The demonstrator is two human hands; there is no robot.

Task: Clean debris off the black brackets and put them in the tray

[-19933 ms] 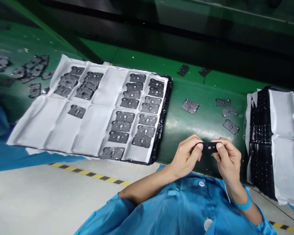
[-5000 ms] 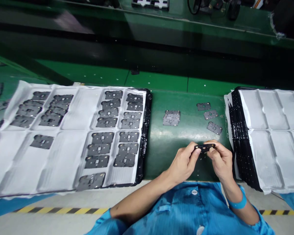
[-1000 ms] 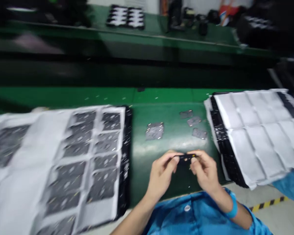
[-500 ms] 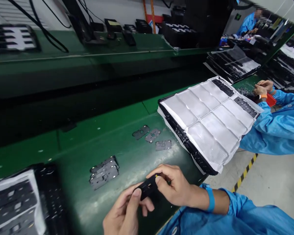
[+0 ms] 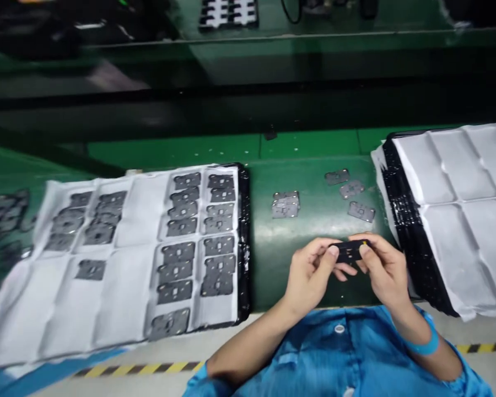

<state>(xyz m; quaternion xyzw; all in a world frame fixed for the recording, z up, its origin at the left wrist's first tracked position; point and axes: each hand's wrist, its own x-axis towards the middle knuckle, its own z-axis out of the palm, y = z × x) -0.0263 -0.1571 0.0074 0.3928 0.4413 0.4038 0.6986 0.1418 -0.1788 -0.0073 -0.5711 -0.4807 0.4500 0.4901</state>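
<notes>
Both hands hold one small dark flat plate (image 5: pixel 349 251) in front of my chest, above the near edge of the green belt (image 5: pixel 314 220). My left hand (image 5: pixel 310 273) pinches its left end and my right hand (image 5: pixel 382 267) pinches its right end. A small stack of the same grey plates (image 5: pixel 286 203) lies on the belt beyond my hands. Three loose plates (image 5: pixel 350 189) lie further right. To the left stands a black tray with a white liner (image 5: pixel 140 209), several of its pockets filled with plates.
A stack of black trays topped by a white liner with bare pockets (image 5: pixel 454 193) stands at the right. More loose plates (image 5: pixel 8 215) lie at the far left. A second green bench with a tray (image 5: pixel 228 12) runs behind. Yellow-black floor tape (image 5: pixel 140 368) lies below.
The view swung right towards a co-worker half a second ago and has swung back to centre. My hands still grip the same plate between them.
</notes>
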